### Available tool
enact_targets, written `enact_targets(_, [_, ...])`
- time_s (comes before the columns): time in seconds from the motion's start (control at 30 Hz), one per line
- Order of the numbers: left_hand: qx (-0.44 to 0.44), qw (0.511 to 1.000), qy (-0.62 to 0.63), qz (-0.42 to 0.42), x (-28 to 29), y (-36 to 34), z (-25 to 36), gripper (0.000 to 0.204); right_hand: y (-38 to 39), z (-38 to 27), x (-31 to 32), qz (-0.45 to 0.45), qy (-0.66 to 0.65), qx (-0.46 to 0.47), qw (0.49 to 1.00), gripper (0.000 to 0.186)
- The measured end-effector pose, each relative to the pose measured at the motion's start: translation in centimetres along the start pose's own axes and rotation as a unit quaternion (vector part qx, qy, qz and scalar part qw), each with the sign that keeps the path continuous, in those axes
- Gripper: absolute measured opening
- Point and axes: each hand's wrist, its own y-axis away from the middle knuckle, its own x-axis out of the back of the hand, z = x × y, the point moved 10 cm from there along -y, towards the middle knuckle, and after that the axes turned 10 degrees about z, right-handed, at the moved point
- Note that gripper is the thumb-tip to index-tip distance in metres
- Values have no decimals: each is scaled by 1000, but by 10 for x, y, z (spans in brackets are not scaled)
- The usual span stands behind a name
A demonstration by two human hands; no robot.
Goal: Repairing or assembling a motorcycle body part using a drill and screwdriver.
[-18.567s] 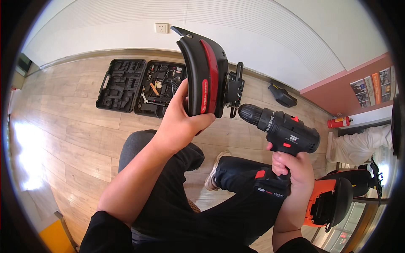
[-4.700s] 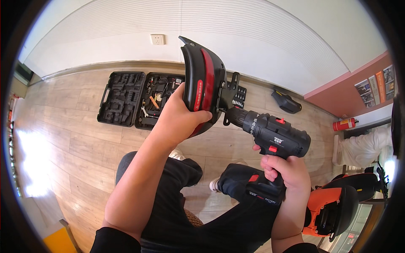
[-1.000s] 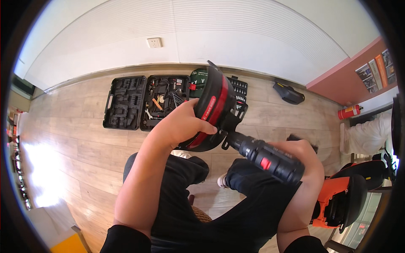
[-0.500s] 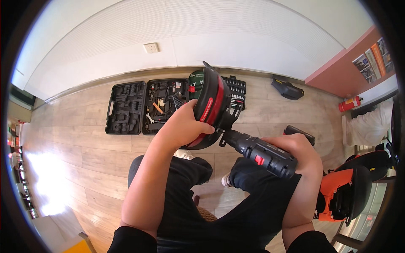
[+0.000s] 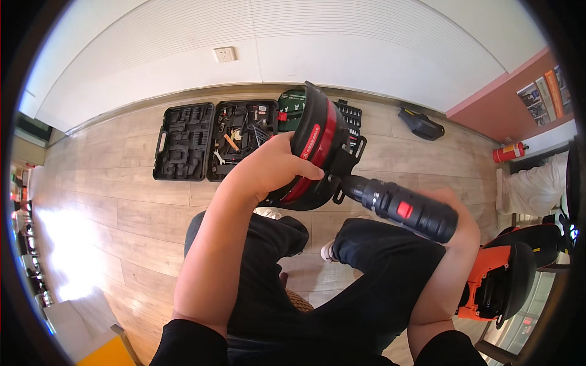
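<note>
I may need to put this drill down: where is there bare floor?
Bare floor shows left of the left forearm, below the open toolbox. Another patch shows between the black casing near the wall and the drill. It is crowded beyond the left hand, where toolbox and socket set lie.

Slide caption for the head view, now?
Left hand grips a curved black-and-red part; right hand holds a drill by the part's bracket.

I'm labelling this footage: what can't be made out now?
In the head view:
Right hand: blurred, fingers hidden behind the drill.
Left hand: most fingers hidden by the shell.
Whether the drill touches the bracket: too small to tell.
Socket set: partly covered by the shell.
</note>
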Motion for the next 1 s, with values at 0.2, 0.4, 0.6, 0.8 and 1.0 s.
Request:
enact_targets(0.2, [-53, 989, -122, 58, 10, 1, 1, 53, -8, -28, -15, 6, 192, 75, 979, 49])
enact_targets(0.4, [-83, 983, -139, 84, 13, 1, 8, 53, 4, 17, -4, -29, -13, -101, 994, 45])
enact_targets(0.6, [-64, 993, -83, 55, 11, -4, -4, 54, 4, 18, -7, -26, -41, -99, 994, 45])
enact_targets(0.8, [-15, 999, 8, -46, -1, -3, -12, 74, -9, -8, -5, 12, 167, 85, 982, 45])
enact_targets(1.0, [42, 994, 69, -71, 1, 5, -14, 81, -9, -6, 8, 37, 130, 79, 988, 40])
